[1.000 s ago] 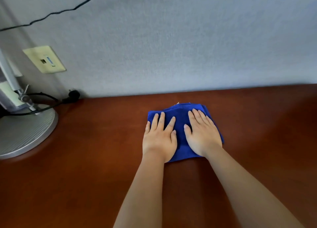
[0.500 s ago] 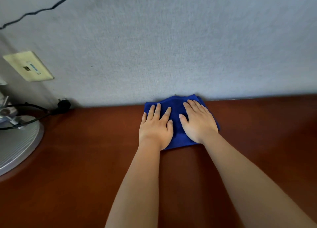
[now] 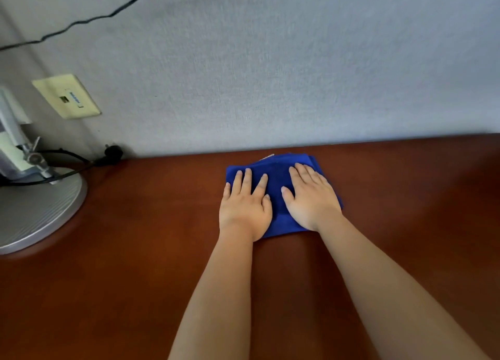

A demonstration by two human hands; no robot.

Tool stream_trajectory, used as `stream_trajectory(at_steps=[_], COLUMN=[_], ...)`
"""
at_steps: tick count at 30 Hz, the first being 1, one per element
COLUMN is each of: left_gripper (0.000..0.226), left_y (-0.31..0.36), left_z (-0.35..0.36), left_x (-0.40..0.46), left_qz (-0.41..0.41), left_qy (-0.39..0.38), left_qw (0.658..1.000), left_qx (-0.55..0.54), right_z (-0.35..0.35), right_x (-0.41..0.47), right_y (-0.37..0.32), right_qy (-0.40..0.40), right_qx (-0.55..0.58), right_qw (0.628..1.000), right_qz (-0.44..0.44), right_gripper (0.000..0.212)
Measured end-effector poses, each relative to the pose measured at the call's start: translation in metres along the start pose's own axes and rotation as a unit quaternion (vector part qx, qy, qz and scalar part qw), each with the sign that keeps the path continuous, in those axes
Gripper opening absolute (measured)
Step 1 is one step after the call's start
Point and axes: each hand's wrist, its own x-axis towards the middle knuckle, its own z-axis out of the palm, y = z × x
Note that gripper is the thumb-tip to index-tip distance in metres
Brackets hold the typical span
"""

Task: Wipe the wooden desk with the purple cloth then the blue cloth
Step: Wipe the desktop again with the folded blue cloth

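At the far left a round, ribbed silver metal stand base [image 3: 35, 210] sits on the reddish-brown wooden desk [image 3: 135, 265], with a grey upright post [image 3: 10, 132] rising from it and a black cable [image 3: 62, 174] looping over its top. Above it, a cream rectangular wall plate [image 3: 66, 95] is fixed to the pale grey textured wall [image 3: 270, 75], and a thin black wire [image 3: 89, 21] runs slantwise across the upper left of that wall. A black plug [image 3: 112, 151] lies where desk meets wall.

Further right, near the middle, the folded deep-blue cloth [image 3: 276, 194] lies flat on the desk, close to the wall but not touching it. The left hand [image 3: 244, 210] presses down on the cloth's left part, palm flat, fingers straight and slightly spread; its heel reaches over the cloth's near edge. Just beside it, the right hand [image 3: 311, 200] lies flat on the cloth's right part, fingers straight and close together. Neither hand curls round the cloth. Both bare forearms stretch back toward the bottom edge.
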Motion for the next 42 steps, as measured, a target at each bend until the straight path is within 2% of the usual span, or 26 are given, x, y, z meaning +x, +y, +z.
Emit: stream_trajectory(at_steps=[9, 15, 23, 42], left_gripper=[0.053, 0.053, 0.054, 0.056], left_y=[0.008, 0.009, 0.01, 0.008], left_z=[0.012, 0.014, 0.011, -0.003], left_x=[-0.098, -0.12, -0.089, 0.082], left_qz=[0.019, 0.021, 0.012, -0.005], left_qy=[-0.005, -0.001, -0.005, 0.01], left_qw=[1.0, 1.0, 1.0, 1.0], left_qx=[-0.001, 0.001, 0.012, 0.001], right_z=[0.006, 0.008, 0.007, -0.005], right_x=[-0.107, -0.131, -0.094, 0.073], right_y=[-0.015, -0.018, -0.009, 0.028], right_qy=[0.004, 0.014, 0.023, 0.021], right_qx=[-0.002, 0.01, 0.019, 0.015], right_qw=[1.0, 1.0, 1.0, 1.0], right_qz=[0.017, 0.013, 0.002, -0.019], right_gripper=[0.06, 0.06, 0.061, 0.059])
